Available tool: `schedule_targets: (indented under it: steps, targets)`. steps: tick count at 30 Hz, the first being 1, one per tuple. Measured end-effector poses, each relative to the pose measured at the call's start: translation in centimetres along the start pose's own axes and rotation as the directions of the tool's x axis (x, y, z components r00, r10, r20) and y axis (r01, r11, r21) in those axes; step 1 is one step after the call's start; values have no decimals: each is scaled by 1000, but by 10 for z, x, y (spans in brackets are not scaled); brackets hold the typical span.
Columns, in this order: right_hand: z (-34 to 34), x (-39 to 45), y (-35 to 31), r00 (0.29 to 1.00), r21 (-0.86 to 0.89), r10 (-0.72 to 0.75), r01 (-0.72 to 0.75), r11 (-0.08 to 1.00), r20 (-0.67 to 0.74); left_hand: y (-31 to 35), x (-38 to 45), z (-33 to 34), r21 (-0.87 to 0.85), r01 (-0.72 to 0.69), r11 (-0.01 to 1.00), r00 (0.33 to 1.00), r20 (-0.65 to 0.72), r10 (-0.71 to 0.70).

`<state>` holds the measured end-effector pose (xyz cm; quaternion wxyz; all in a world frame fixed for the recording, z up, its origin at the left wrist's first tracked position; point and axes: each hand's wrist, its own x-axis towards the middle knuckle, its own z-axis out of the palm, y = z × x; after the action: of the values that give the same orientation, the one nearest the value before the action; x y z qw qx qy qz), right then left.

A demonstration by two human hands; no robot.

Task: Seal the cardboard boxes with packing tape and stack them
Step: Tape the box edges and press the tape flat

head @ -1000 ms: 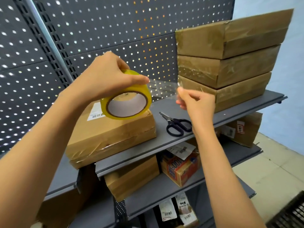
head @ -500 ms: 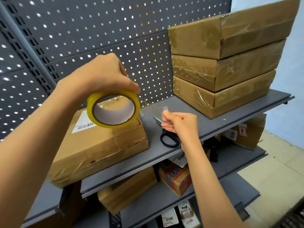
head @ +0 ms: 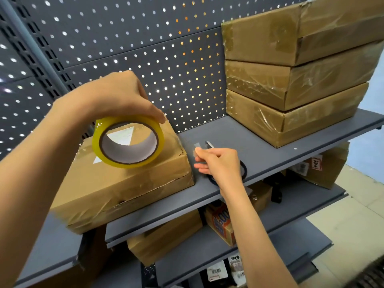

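The left hand held the tape roll from above, fingers curled over its rim, hanging it just over the box that lay on the left of the shelf. The right hand pinched the loose end of the clear tape between thumb and fingers, low over the shelf and right over the scissors, whose blade tips showed past the fingertips and whose handles sat mostly under the wrist. So both grips were clenched: one on the roll, one on the tape end. Three taped boxes stood stacked at the right of the same shelf.

The biggest risk looked like the strip itself. Clear tape pulled out between two hands could fold back and stick to itself or to the fingers, wasting the length. It could also touch down on the bare shelf or on the scissors lying just below before it reached the box. If the roll tilted, the strip would likely go on crooked and miss the seam. The box overhung the shelf's front edge slightly, so a hard press on its near side might tip or slide it
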<state>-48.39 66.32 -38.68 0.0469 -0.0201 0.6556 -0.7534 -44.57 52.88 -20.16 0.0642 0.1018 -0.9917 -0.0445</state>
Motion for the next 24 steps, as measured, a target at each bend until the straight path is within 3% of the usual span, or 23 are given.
schedule_targets:
  steps: [13, 24]
  targets:
    - [9, -5, 1, 999, -240, -31, 36, 970, 25, -24, -5, 9, -37, 32, 999, 999, 39, -31]
    - [11, -7, -2, 988, -517, -137, 156, 842, 76, -30, -8, 19, -91, 39, 995, 999, -21, -41]
